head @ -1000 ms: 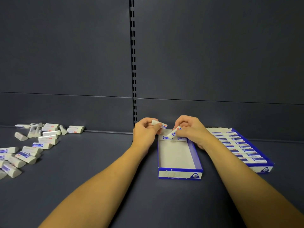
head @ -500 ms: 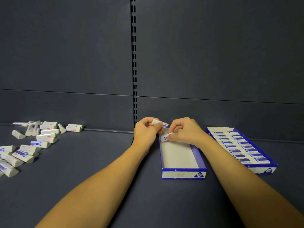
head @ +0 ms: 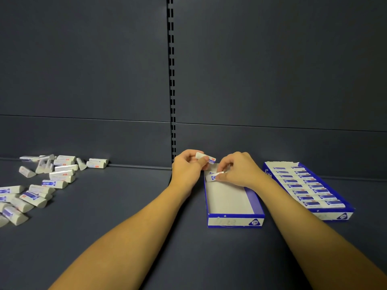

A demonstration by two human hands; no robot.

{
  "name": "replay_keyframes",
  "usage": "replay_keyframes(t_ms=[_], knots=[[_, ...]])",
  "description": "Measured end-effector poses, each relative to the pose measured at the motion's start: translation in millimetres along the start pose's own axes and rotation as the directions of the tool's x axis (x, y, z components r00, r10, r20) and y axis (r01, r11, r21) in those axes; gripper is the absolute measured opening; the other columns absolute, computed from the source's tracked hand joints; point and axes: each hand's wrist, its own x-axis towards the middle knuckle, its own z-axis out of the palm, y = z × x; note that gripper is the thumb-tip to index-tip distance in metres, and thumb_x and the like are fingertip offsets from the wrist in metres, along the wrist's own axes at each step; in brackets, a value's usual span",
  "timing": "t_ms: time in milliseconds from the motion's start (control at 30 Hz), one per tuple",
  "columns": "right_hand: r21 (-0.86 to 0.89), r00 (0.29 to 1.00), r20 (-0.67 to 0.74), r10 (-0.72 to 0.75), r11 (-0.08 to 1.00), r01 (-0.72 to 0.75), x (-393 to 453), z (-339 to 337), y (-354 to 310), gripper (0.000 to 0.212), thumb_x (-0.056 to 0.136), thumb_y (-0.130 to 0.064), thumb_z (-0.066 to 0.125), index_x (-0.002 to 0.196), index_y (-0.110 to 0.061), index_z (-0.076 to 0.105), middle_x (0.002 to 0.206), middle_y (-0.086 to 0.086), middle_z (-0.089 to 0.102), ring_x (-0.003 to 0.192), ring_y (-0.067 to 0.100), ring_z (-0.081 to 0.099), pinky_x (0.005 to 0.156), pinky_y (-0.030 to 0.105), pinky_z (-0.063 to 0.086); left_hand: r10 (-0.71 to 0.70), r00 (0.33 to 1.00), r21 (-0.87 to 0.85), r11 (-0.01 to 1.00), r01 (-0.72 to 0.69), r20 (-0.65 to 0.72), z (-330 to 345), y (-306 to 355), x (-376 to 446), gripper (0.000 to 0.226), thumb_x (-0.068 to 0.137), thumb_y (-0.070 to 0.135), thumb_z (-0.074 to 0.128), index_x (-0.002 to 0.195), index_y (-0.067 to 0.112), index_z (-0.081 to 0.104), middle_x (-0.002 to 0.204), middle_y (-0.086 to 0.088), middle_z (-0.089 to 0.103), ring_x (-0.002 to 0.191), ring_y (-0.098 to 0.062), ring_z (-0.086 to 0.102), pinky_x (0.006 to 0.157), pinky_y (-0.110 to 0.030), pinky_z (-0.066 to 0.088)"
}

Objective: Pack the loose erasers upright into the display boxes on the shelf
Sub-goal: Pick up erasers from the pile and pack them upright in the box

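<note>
On the dark grey metal shelf (head: 117,216), the person works at the far end of a nearly empty blue-and-white cardboard display box (head: 231,203). The right hand (head: 240,170) pinches a small white eraser with a blue-and-red paper sleeve (head: 214,176) between thumb and fingertips, fingers closed on it, and holds it against the box's back wall, tilted rather than fully upright. The left hand (head: 187,169) hovers just beside the box's far left corner, thumb and forefinger closed on a second sleeved white eraser (head: 206,159), held above the rim and apart from the box floor.

To the right, a second blue-and-white display box (head: 310,188) sits filled with two neat columns of erasers. Well apart on the left lies the scattered pile of loose white erasers (head: 41,181), so much of the task remains.

The main risk, judging from here, is that the first eraser has almost nothing to lean on: with the box floor bare in front of it, it could tip forward and fall flat once the fingers let go. Whether other erasers already stand behind the right hand cannot be told. Pressing down at the back end could also nudge the light cardboard box along the smooth shelf, and the left hand's eraser, gripped by one end, could slip while waiting its turn.
</note>
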Motion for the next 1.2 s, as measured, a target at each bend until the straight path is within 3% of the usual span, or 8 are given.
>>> replay_keyframes(t_ms=[200,533,1000,1100,1200], knots=[[0.033,0.999,-0.052,0.007,0.999,-0.005,-1,1,0,0.015,0.078,-0.031,0.085,0.089,-0.022,0.079,0.081,-0.016,0.061,0.075,0.007,0.059,0.063,0.013,0.04,0.002,1.0,-0.002,1.0,-0.002,0.004,-1,0,0,0.01,0.089,0.004,0.071,0.098,0.007,0.07,0.089,-0.012,0.076,0.077,-0.018,0.072,0.075,-0.028,0.059],[0.039,0.998,-0.059,0.018,0.999,-0.016,-1,0,-2,0.012,0.08,-0.028,0.084,0.087,-0.021,0.079,0.079,-0.013,0.063,0.074,0.007,0.061,0.061,0.011,0.041,0.002,1.0,0.004,1.0,-0.002,0.004,-1,0,0,0.011,0.089,0.004,0.071,0.099,0.008,0.07,0.09,-0.012,0.075,0.078,-0.018,0.072,0.073,-0.026,0.059],[-0.108,0.999,0.036,-0.025,0.994,0.028,0,5,-4,0.018,0.081,-0.037,0.081,0.093,-0.023,0.081,0.075,-0.022,0.054,0.071,0.007,0.057,0.057,0.011,0.036,-0.002,0.999,-0.001,1.0,0.002,0.035,-2,2,-2,0.013,0.09,0.004,0.071,0.102,0.007,0.069,0.091,-0.011,0.075,0.08,-0.019,0.074,0.075,-0.027,0.061],[-0.036,0.999,0.015,-0.043,0.998,0.043,-2,-1,-4,0.02,0.079,-0.032,0.084,0.096,-0.023,0.078,0.086,-0.016,0.06,0.073,0.004,0.057,0.059,0.011,0.037,0.005,0.998,-0.026,1.0,-0.003,0.063,-4,4,-1,0.014,0.09,0.001,0.07,0.103,0.002,0.068,0.088,-0.013,0.075,0.072,-0.018,0.072,0.073,-0.027,0.06],[0.141,0.996,-0.086,-0.038,0.989,0.05,-3,-13,1,0.02,0.079,-0.02,0.084,0.096,-0.028,0.077,0.089,-0.013,0.066,0.065,0.006,0.055,0.059,0.01,0.04,0.016,0.996,-0.058,0.998,-0.011,0.085,-9,5,2,0.015,0.09,0.003,0.072,0.103,-0.002,0.069,0.087,-0.016,0.076,0.069,-0.02,0.068,0.074,-0.03,0.059]])
